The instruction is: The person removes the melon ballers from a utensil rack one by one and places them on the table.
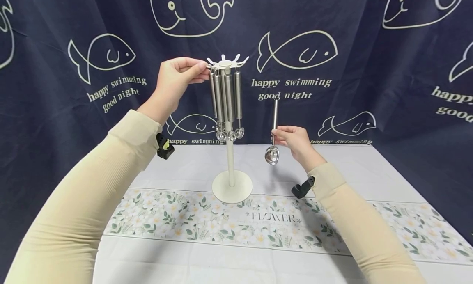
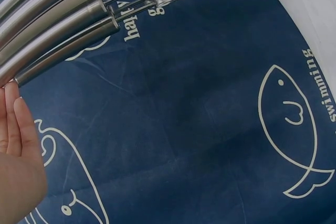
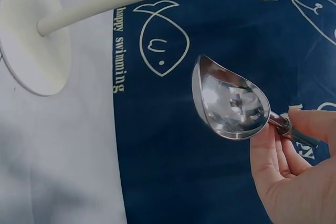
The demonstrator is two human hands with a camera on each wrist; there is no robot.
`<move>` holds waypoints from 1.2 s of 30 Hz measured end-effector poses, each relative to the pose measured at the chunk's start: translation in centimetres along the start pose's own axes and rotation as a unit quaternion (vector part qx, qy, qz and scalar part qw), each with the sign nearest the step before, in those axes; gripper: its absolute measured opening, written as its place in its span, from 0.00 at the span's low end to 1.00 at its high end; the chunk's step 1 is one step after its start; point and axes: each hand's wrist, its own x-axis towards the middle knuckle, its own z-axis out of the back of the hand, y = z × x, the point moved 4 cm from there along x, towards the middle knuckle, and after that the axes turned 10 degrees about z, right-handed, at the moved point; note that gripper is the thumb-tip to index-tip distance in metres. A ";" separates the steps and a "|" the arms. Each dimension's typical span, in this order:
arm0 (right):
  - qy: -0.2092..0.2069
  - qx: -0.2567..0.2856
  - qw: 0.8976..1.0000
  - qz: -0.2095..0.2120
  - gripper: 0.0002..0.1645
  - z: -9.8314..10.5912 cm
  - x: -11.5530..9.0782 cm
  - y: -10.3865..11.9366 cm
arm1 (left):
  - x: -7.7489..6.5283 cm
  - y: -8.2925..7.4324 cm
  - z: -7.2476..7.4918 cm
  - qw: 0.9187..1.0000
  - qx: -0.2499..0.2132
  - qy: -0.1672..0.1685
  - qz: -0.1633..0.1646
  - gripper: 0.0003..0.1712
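Observation:
In the head view a cream utensil rack (image 1: 230,161) stands upright, a ring of hooks at its top. Several metal utensils (image 1: 229,97) with small rounded ends hang from it. My left hand (image 1: 179,81) pinches a hook at the rack's left side between thumb and fingers. In the left wrist view its fingertips lie right at the top ends of the steel handles (image 2: 58,30). To the right of the rack, my right hand (image 1: 295,142) holds an ice cream scoop (image 1: 272,155) above the table by the lower handle, bowl down. The right wrist view shows its shiny bowl (image 3: 231,103).
The rack's round base (image 1: 221,189) rests on a white tablecloth (image 1: 166,255) with a floral band (image 1: 159,218). Close behind the table hangs a dark blue curtain (image 1: 229,13) with white fish drawings. Black wrist cameras (image 1: 303,188) sit on both sleeves.

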 end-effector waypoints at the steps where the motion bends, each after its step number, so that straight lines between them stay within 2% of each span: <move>1: 0.000 0.002 1.000 -0.003 0.22 0.1 0.1 -0.2 | 0.0 0.0 0.0 1.000 0.001 0.000 -0.001 0.02; 7: 0.013 0.009 0.999 -0.036 0.14 0.3 0.2 -1.4 | 0.0 0.0 0.0 1.000 0.004 -0.002 -0.004 0.02; 16: 0.020 0.017 0.996 -0.082 0.07 0.6 0.0 -3.3 | 0.0 0.0 -0.1 1.000 0.002 -0.005 -0.010 0.01; 31: 0.051 0.007 0.991 -0.121 0.03 1.1 0.1 -7.2 | -0.1 0.0 -0.1 1.000 0.003 -0.014 -0.018 0.02; 36: 0.046 0.006 0.988 -0.147 0.02 1.1 0.1 -8.2 | -0.2 0.0 -0.1 1.000 0.002 -0.016 -0.021 0.02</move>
